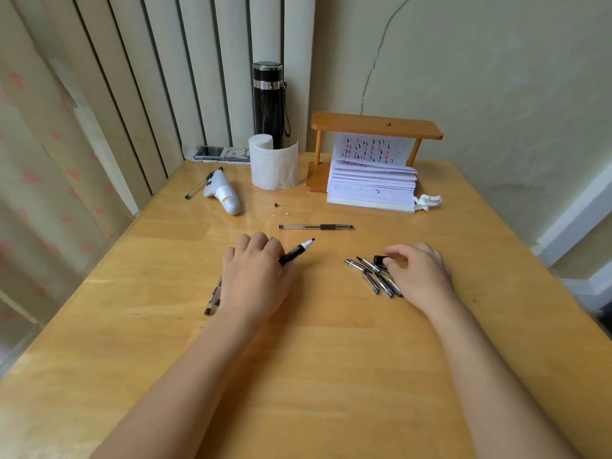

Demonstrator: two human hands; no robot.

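Note:
My left hand [256, 273] grips an uncapped black marker [298, 250] whose white tip points up and to the right, just above the wooden table [298, 376]. Under that hand lie clear pens [213, 298], partly hidden. My right hand [419, 271] rests at a small heap of several pen caps [374, 276], and its fingertips pinch a black cap [381, 259] at the top of the heap. A capped clear pen [316, 227] lies crosswise on the table beyond both hands.
At the back stand a toilet paper roll [273, 165], a black flask [267, 104], a wooden stand [374, 127] over an open notebook [372, 188], and a crumpled tissue [427, 202]. A white controller [223, 195] and another pen [198, 187] lie back left.

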